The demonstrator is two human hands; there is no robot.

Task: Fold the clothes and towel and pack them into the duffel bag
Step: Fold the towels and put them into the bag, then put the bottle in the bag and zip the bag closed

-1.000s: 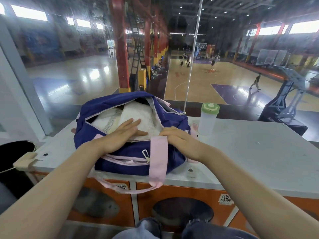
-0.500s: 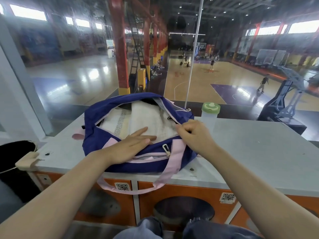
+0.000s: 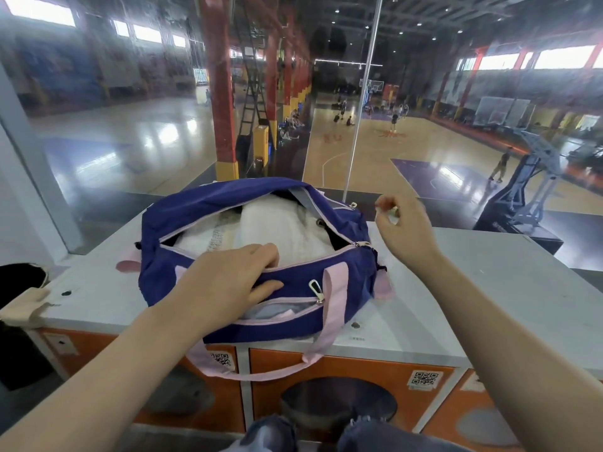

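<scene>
1. Black bin (image 3: 19,282): stands at the far left, beside the table; only part of its dark opening is in view.
2. Table (image 3: 473,288): a pale grey top above orange locker doors carrying QR-code stickers (image 3: 424,379).
3. Left hand (image 3: 228,282): rests on the near rim of the duffel bag. The fingers curl over the zip edge into the opening and the thumb lies against the outer fabric, so the hand grips the rim.
4. Duffel bag (image 3: 195,203): navy blue with pink trim, set on the left half of the table. The main zip is open; the far flap is folded back. The front pocket is also partly unzipped.
5. Folded white cloth (image 3: 277,230): lies inside the bag and fills most of the opening. Whether it is the towel or a garment cannot be told.
6. Pink strap (image 3: 332,308): runs down the front of the bag and loops over the table edge, in front of the locker doors.
7. Right hand (image 3: 404,223): raised above the table just right of the bag, clear of it. The fingers are curled, with thumb and forefinger drawn close together. The hand is blurred, and whether anything is pinched between them cannot be told.
8. Background: a glass pane behind the table, with an indoor basketball court beyond it.
</scene>
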